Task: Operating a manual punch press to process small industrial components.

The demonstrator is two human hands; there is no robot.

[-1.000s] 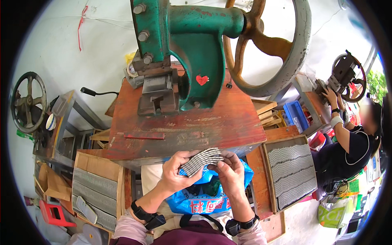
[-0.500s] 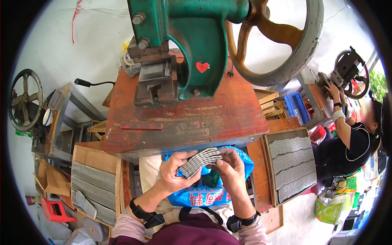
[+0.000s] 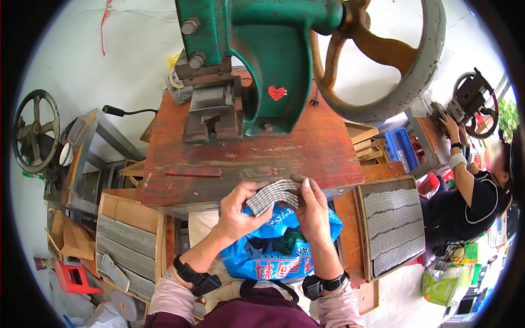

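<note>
From my end I have the curved stack of thin, grey, segmented metal-looking strips [image 3: 272, 195] up in the air, just in front of the near edge of the worn reddish-brown wooden tabletop [image 3: 257, 158] and above the crumpled blue plastic bag with pale and red print [image 3: 239, 268]. My left grip [image 3: 238, 210] is pinching the stack's left end, thumb on the near side and fingers wrapped toward the far side. My right grip [image 3: 313, 212] sits against the right end, fingers curled and thumb raised near the upper corner; I cannot tell whether it truly pinches there or only steadies the edge. The strips bow upward in the middle and fan a little, so I judge the handling hinges on even pressure: I'd let the left side carry the bundle, use the right thumb and fingertips lightly to line up the ends, and avoid squeezing inward, which could deepen the bow and let single strips slip out. I'd also keep both wrists level with each other, since a tilt could slide the layers apart, and any strip that dropped might land in the open bag beneath.
</note>
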